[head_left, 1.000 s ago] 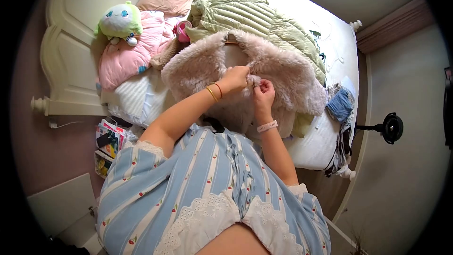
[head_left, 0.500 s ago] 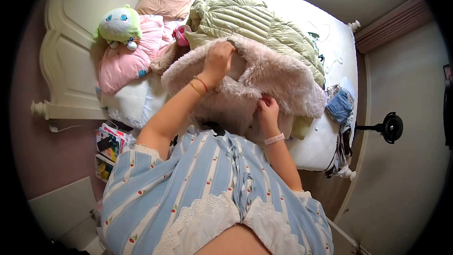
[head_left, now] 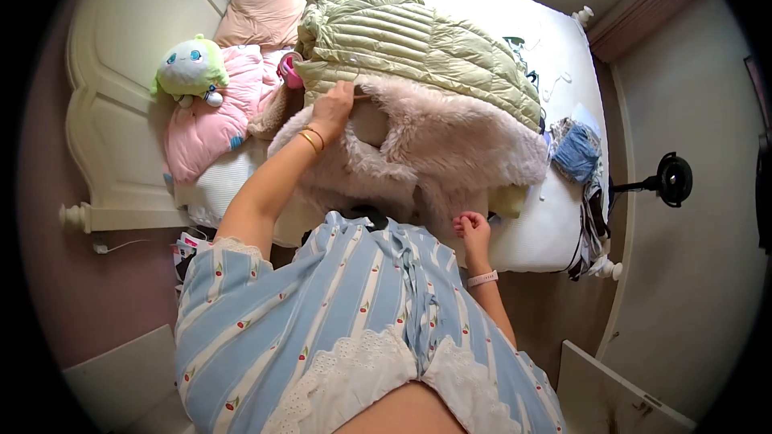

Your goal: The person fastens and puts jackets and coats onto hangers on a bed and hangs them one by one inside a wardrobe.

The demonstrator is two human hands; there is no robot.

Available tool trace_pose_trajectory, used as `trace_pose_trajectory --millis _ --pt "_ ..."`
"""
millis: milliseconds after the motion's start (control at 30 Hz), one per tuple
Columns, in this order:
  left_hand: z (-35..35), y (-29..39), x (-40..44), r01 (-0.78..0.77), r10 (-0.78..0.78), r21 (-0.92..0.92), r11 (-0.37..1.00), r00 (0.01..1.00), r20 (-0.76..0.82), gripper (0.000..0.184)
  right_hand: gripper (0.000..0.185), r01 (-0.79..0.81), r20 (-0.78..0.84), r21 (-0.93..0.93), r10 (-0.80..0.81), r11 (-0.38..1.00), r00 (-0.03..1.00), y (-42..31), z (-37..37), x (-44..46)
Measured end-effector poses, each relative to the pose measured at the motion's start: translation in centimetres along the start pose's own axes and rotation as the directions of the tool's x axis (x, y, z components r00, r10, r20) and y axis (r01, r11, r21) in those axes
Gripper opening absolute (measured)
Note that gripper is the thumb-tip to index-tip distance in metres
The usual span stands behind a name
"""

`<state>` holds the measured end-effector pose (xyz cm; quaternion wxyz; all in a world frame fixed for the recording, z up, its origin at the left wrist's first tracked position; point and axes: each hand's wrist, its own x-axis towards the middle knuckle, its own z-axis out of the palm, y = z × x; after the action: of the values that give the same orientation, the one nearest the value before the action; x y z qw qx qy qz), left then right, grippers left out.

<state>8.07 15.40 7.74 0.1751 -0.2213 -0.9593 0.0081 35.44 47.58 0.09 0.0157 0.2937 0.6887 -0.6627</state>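
A pale pinkish fluffy fur coat (head_left: pixel 474 149) lies spread over the near side of the bed. My left hand (head_left: pixel 332 110), with bracelets at its wrist, is closed on the coat's upper edge beside the neck opening. A thin light strip shows just right of those fingers; I cannot make out what it is. My right hand (head_left: pixel 473 233), a pale band round its wrist, is off the fur, just beside the coat's lower edge. Its fingers are loosely bent and apart, with nothing visible in them. Behind the coat lies a light green quilted puffer jacket (head_left: pixel 418 44).
The white bed (head_left: pixel 523 245) has a headboard (head_left: pixel 121 112) at left. Near it are a plush toy (head_left: pixel 191 68), a pink pillow (head_left: pixel 213 124) and a peach pillow (head_left: pixel 261 4). Folded denim (head_left: pixel 575 153) and hangers (head_left: pixel 556 84) lie at right; a black fan (head_left: pixel 674 180) stands beyond.
My right hand has let go of the fur and drawn back toward the bed's near edge. My left hand, still at the coat's upper edge, sits further left in view as the camera shifted.
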Motion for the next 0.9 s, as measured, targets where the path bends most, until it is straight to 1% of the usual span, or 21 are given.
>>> trace_pose_trajectory --millis 33,100,133,167,200,267,300,333,400,467,533,567,600,633,667,733,767,800,833,867,900 --pt "-1.2 0.3 -0.5 0.093 -0.09 -0.036 0.995 0.993 0.081 0.011 0.012 0.037 0.004 0.002 -0.037 0.999 0.999 -0.4 -0.2 0.0" --pt "-1.0 -0.2 -2.3 0.036 -0.032 -0.048 0.998 0.996 0.084 0.012 0.011 0.075 0.014 0.005 -0.075 0.997 0.997 -1.7 -0.2 0.0" --pt "-1.1 -0.4 -3.1 -0.015 0.02 -0.062 0.998 0.997 0.08 0.012 0.011 0.247 0.032 -0.141 -0.244 0.959 0.969 -3.0 0.0 -0.1" --pt "-4.1 0.5 -4.0 -0.007 0.0 -0.171 0.985 0.999 -0.042 0.019 0.011 0.409 0.077 -0.278 -0.404 0.869 0.911 -4.6 0.3 -0.2" --pt "-5.3 0.5 -5.1 0.004 -0.011 -0.163 0.987 0.999 -0.04 0.019 0.011 0.414 0.09 -0.274 -0.405 0.868 0.91 -7.2 1.0 -1.0" --pt "-7.5 0.1 -7.4 -0.076 0.039 -0.149 0.986 0.971 -0.236 0.025 0.017 0.589 0.145 -0.355 -0.58 0.726 0.802 -14.5 3.5 -3.5" --pt "-12.3 1.6 -8.0 0.041 -0.09 -0.253 0.967 0.978 -0.187 0.025 0.021 0.758 0.214 -0.342 -0.739 0.555 0.638 -17.2 4.9 -4.1" --pt "-15.2 2.0 -7.9 0.085 -0.131 -0.236 0.968 0.974 -0.184 0.025 0.025 0.887 0.282 -0.301 -0.856 0.35 0.434 -19.8 6.4 -4.5" --pt "-19.9 2.5 -9.1 0.004 -0.076 -0.275 0.962 0.965 -0.253 0.023 0.033 0.985 0.379 -0.166 -0.918 0.055 0.115 -25.1 10.3 -5.6" --pt "-25.9 2.9 -8.8 0.044 -0.115 -0.281 0.959 0.963 -0.244 0.025 0.036 0.993 0.535 -0.052 -0.843 -0.102 -0.058 -29.8 14.0 -8.0" --pt "-29.8 2.2 -9.2 0.131 -0.181 -0.187 0.974 0.942 -0.283 0.026 0.033 0.997 0.664 0.08 -0.744 -0.025 -0.072 -32.9 16.9 -10.7" --pt "-31.8 1.2 -9.8 0.168 -0.201 -0.144 0.975 0.945 -0.258 0.027 0.025 0.99 0.653 0.141 -0.754 0.028 -0.071 -33.8 18.6 -11.0" --pt "-33.8 0.3 -10.4 0.198 -0.217 -0.101 0.975 0.947 -0.236 0.027 0.028 0.968 0.68 0.172 -0.733 0.183 0.018 -35.2 19.6 -12.4" --pt "-35.9 -0.3 -11.0 0.269 -0.291 -0.148 0.952 0.944 -0.154 0.031 0.032 0.963 0.752 0.14 -0.658 0.232 0.049 -36.6 20.5 -13.5" --pt "-38.0 -1.4 -12.5 0.305 -0.324 -0.129 0.944 0.93 -0.174 0.031 0.037 0.958 0.811 0.096 -0.579 0.271 0.083 -37.7 21.3 -14.7" --pt "-41.4 -3.7 -15.5 0.135 -0.194 -0.492 0.86 0.978 -0.071 0.036 0.043 0.943 0.822 -0.02 -0.531 0.333 0.205 -38.0 23.6 -15.1" --pt "-43.1 -4.5 -17.6 0.251 -0.297 -0.493 0.833 0.955 -0.015 0.042 0.045 0.93 0.787 0.047 -0.586 0.364 0.19 -38.3 24.1 -15.8" --pt "-44.4 -4.6 -19.8 0.256 -0.313 -0.481 0.838 0.949 -0.041 0.042 0.045 0.919 0.793 0.028 -0.568 0.394 0.22 -39.0 23.8 -16.6" --pt "-45.8 -4.8 -22.2 0.352 -0.385 -0.34 0.872 0.922 -0.033 0.043 0.044 0.916 0.783 0.039 -0.582 0.399 0.22 -40.3 22.8 -18.6" --pt "-43.1 -7.4 -23.8 0.449 -0.465 -0.22 0.866 0.885 -0.021 0.044 0.039 0.913 0.689 0.131 -0.697 0.387 0.197 -39.9 25.0 -17.4" --pt "-42.7 -8.6 -26.8 0.631 -0.625 -0.353 0.691 0.766 0.146 0.048 0.034 0.894 0.644 0.176 -0.735 0.411 0.211 -40.6 24.2 -18.7"
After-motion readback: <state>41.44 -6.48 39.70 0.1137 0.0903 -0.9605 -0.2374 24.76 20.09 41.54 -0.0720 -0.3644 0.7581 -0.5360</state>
